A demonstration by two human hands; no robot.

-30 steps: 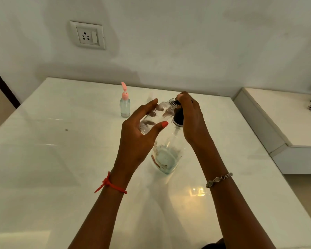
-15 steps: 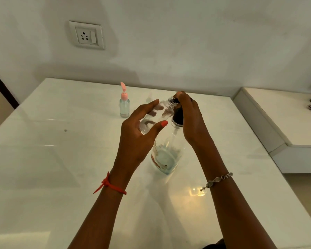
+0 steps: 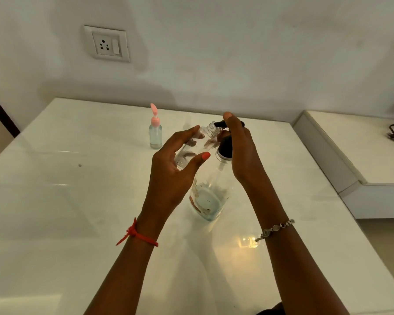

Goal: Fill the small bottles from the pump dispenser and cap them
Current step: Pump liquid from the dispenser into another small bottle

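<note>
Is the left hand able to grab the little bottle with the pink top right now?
Probably not yet. The left hand is busy holding a clear small bottle at the spout of the pump. Nothing on the table blocks the way to the pink-topped bottle, so it likely could once it lets go.

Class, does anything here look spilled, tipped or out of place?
Nothing stands out. The small bottle is tilted because the left hand holds it at the pump dispenser spout; the pink-capped bottle stands upright; no spill shows.

The table is white, smooth and shiny. The small bottle is see-through, maybe plastic.
</note>
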